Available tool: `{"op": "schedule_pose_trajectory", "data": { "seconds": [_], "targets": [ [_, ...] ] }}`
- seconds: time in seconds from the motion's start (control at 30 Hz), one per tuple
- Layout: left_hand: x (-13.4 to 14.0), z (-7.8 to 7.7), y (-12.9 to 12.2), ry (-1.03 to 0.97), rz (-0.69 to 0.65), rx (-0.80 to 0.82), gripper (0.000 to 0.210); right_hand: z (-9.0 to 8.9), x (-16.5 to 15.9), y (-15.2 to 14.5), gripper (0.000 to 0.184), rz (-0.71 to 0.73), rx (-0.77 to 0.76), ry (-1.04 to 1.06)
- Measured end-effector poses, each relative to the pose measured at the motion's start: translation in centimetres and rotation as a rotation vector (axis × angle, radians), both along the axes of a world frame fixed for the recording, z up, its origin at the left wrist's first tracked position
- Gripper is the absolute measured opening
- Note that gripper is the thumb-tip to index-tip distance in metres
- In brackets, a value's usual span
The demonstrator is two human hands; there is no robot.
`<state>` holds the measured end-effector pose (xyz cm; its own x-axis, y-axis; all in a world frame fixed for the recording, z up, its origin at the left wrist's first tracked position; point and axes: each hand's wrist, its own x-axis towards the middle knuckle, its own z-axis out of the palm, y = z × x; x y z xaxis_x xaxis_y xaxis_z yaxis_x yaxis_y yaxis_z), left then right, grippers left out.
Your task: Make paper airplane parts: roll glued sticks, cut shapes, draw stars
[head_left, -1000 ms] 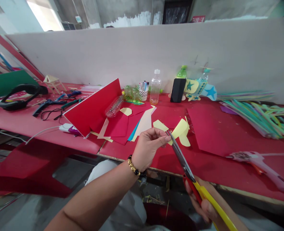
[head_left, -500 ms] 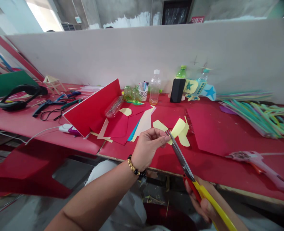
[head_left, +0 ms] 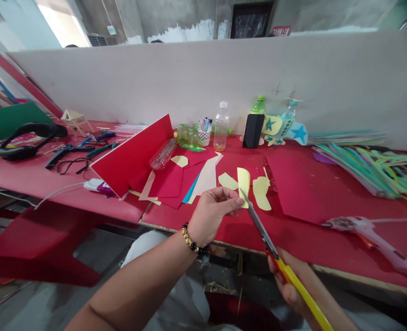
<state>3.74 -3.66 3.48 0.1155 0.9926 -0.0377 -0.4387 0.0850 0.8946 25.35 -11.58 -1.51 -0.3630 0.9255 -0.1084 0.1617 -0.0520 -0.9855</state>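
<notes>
Between its thumb and fingers, my left hand (head_left: 219, 209) pinches a small pale yellow piece of paper (head_left: 244, 178) that stands upright above the table. My right hand (head_left: 288, 285) grips a pair of scissors (head_left: 260, 230) with red and yellow handles. Their blades look closed or nearly so, and the tips touch the paper's lower part beside my left thumb. Behind the held paper, two cut yellow paper pieces lie on the red table: a pointed one (head_left: 228, 180) to the left and a curved one (head_left: 261, 193) to the right.
Red sheets (head_left: 167, 180) and a propped red board (head_left: 134, 154) are at left, beside a clear plastic bottle (head_left: 164, 154). A pen cup (head_left: 204, 131), an upright bottle (head_left: 221, 126) and a black phone (head_left: 253, 131) stand behind. A pink glue gun (head_left: 372, 234) lies at right.
The yellow paper in my left hand has turned from slanting right to upright, uncovering the curved piece behind it. The scissors have shifted slightly and their blades look closer together.
</notes>
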Motion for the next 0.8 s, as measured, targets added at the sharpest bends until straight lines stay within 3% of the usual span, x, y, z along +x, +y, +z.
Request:
{"op": "schedule_pose_trajectory", "data": {
  "seconds": [0.3, 0.57, 0.8],
  "targets": [
    [-0.8, 0.5, 0.0, 0.081, -0.006, 0.032, 0.023, 0.3, 0.3, 0.0, 0.063, 0.042, 0.016, -0.081],
    [-1.1, 0.7, 0.1, 0.179, 0.063, 0.116, 0.023, -0.4, 0.7, 0.0, 0.060, 0.071, -0.116, 0.052],
    [-1.0, 0.6, 0.1, 0.212, 0.080, 0.135, 0.023, -1.1, 0.9, -0.1, 0.065, 0.055, -0.116, 0.052]
  ]
}}
